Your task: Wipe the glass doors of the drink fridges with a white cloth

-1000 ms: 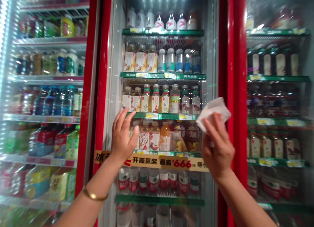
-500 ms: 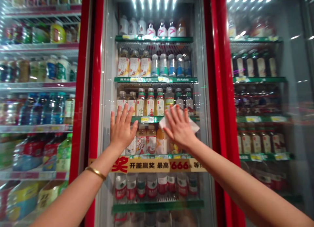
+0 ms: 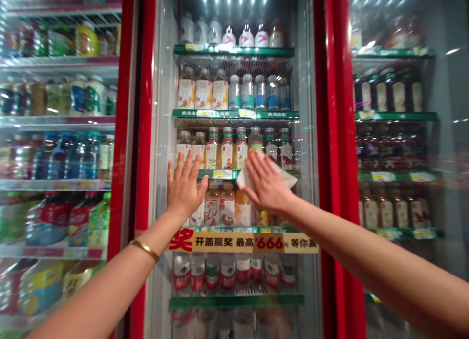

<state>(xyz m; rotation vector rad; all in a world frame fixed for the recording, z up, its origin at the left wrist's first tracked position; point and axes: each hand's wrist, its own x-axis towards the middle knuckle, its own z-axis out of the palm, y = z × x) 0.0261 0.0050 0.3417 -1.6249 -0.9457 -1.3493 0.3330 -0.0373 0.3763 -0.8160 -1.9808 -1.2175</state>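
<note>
My left hand (image 3: 186, 185) lies flat on the glass door (image 3: 234, 275) of a drinks fridge, fingers spread, holding nothing. A gold bangle (image 3: 144, 249) circles that wrist. To its right, my right hand (image 3: 267, 180) presses a thin white wipe (image 3: 287, 179) against the same glass with flattened fingers. The wipe's corners stick out on both sides of the hand; whether it is cloth or paper I cannot tell. Behind the glass, at hand height, stand rows of bottled drinks (image 3: 227, 151), partly hidden by both hands.
Red frames (image 3: 144, 109) border the door. A yellow printed strip (image 3: 242, 242) crosses the glass below my hands. On the left, another fridge holds packed bottle shelves (image 3: 62, 184); on the right, a third glass-fronted fridge has dark bottles (image 3: 383, 95).
The fingers of my right hand have drawn closer together and tilted left over the wipe. My left hand stays at the same place on the glass. The view has shifted slightly.
</note>
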